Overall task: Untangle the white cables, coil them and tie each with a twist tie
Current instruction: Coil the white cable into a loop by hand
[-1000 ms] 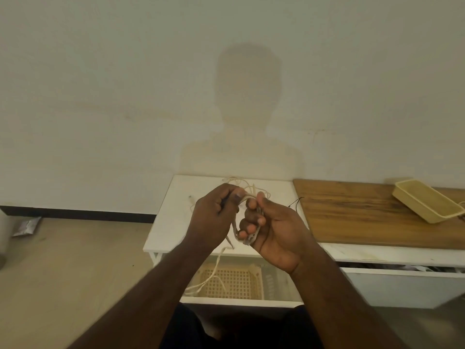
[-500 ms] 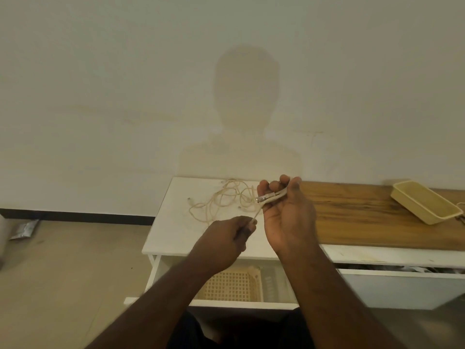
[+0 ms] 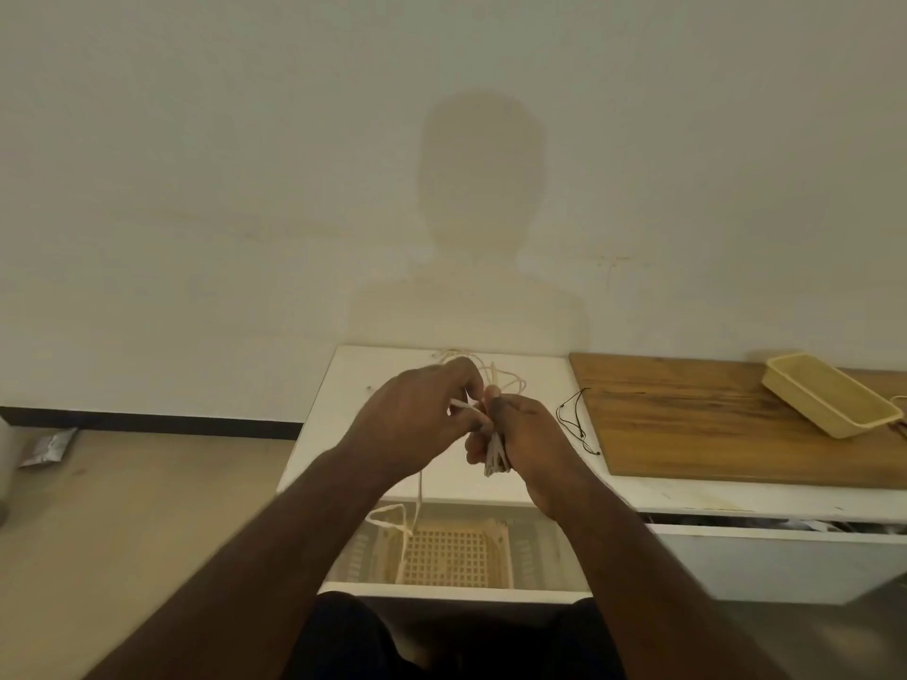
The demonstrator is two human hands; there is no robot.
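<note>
the right hand (image 3: 527, 434) clenches a folded bundle of white cable (image 3: 495, 456) above the worktop's (image 3: 343, 419) front edge; the left hand (image 3: 417, 417) pinches its loose strand. the cable looks light, limp and springy, so hold the bundle at its middle.

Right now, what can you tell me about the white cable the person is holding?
The white cable is thin and looks plastic-coated. Part of it is folded into a short, tight bundle that the right hand grips upright above the white table. The left hand pinches a strand beside the bundle's top. A loose tail hangs below the left hand, looping down over the open drawer's perforated basket. No tie shows on it yet.
</note>
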